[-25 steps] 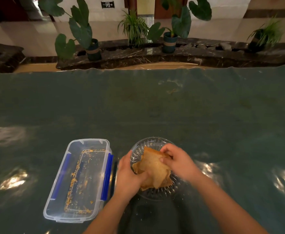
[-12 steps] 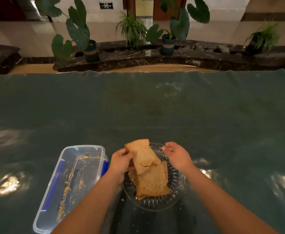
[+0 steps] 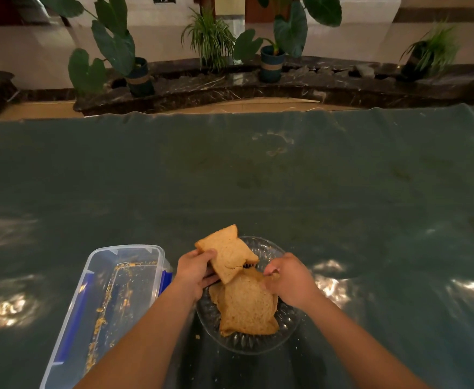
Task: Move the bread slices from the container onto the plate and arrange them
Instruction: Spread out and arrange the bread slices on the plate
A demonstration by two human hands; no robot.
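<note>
While our left hand pinches one slice at its near-left edge, thumb on top and fingers under, that slice tilts above the far rim of the plate. Our right hand curls its fingertips onto the far edge of the stack lying on the plate; whether they grip it or only touch we cannot tell. How many slices the stack holds is hard to make out. Just left of the plate sits the container, holding only crumbs, its near end cut off by the frame. Beyond the plate the cloth lies open to its far edge, and open to the right too.
</note>
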